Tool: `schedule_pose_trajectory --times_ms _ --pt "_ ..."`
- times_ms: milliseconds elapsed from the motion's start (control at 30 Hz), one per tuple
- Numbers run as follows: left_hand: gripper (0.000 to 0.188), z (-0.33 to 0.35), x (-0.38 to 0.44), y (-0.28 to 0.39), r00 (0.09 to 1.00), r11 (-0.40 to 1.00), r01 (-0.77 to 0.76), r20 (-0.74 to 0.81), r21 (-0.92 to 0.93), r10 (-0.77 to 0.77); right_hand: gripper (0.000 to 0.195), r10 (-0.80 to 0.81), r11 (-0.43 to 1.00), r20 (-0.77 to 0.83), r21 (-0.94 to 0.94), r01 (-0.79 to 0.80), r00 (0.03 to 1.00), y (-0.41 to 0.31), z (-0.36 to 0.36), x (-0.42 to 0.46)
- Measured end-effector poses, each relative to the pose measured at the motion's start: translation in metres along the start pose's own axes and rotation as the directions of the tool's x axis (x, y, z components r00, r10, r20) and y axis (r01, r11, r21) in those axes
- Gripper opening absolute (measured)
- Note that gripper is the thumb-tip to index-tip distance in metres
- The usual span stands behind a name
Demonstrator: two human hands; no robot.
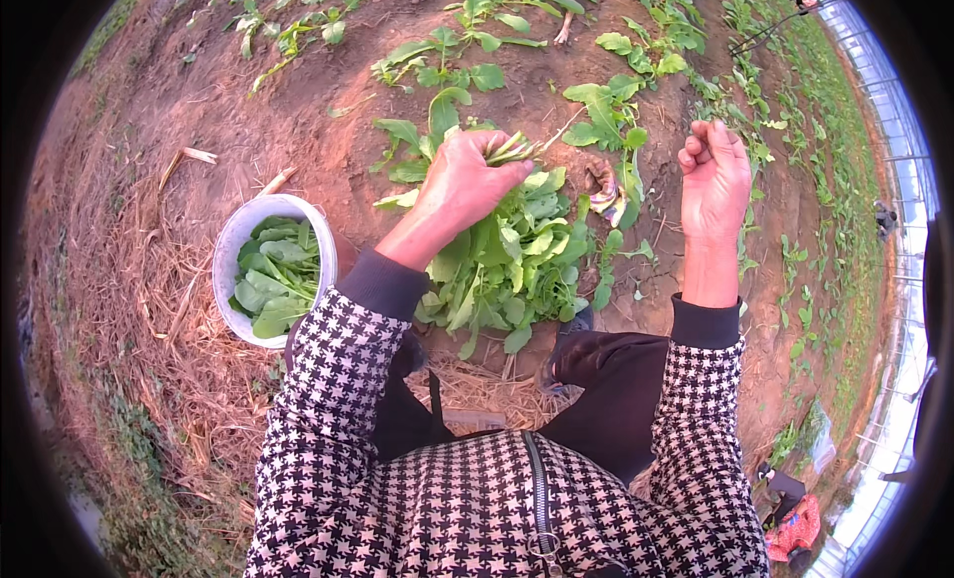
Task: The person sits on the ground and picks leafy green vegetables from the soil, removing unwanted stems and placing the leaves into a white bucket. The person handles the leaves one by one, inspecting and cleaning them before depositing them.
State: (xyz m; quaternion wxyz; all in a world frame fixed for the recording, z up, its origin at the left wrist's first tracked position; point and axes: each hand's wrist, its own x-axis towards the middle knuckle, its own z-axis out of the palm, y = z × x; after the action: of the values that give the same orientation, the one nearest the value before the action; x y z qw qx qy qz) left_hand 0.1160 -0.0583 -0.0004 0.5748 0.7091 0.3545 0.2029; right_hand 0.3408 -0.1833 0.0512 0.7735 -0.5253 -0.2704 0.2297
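My left hand (469, 177) is closed around the stem ends of a large bunch of leafy greens (514, 257), whose leaves hang down below it in front of my knees. To the right, my right hand (715, 175) is raised over the soil with its fingers curled; whether something small is between the fingertips cannot be told. A white plastic bucket (223, 280) stands left of my left forearm, with loose green leaves (276, 276) inside. A crumpled multicoloured cloth or wrapper (607, 194) lies on the ground between my hands.
Leafy plants (604, 116) grow in rows ahead and to the right. Dry straw (201, 377) covers ground at the left. A person in a red patterned top (796, 529) is low at the far right, near a clear plastic bag (818, 436). Greenhouse framing (905, 160) curves along the right edge.
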Motion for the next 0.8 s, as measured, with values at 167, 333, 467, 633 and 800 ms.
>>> schedule_pose_trajectory --times_ms 167,333,467,633,800 --pt "0.013 0.002 -0.001 -0.001 0.998 0.997 -0.04 0.043 0.066 0.037 0.007 0.039 0.957 0.213 -0.287 0.024 0.976 0.009 0.045 -0.032" --pt "0.014 0.0 -0.004 0.008 0.995 0.987 -0.045 0.094 0.151 0.031 0.013 -0.252 0.491 0.617 -0.583 0.647 0.746 0.026 0.046 -0.037" --pt "0.015 0.001 -0.005 0.004 0.99 0.988 -0.096 0.115 0.118 0.082 0.017 -0.25 0.126 0.803 -0.527 0.84 0.541 0.034 0.042 -0.038" --pt "0.014 0.002 -0.005 0.006 0.99 0.989 -0.088 0.124 0.116 0.074 0.011 -0.195 0.168 0.778 -0.574 0.802 0.598 0.033 0.044 -0.041" --pt "0.01 0.007 -0.005 0.008 0.991 0.996 -0.034 0.129 -0.083 0.044 0.005 -0.02 0.661 0.383 -0.688 0.3 0.923 0.034 0.054 -0.054"
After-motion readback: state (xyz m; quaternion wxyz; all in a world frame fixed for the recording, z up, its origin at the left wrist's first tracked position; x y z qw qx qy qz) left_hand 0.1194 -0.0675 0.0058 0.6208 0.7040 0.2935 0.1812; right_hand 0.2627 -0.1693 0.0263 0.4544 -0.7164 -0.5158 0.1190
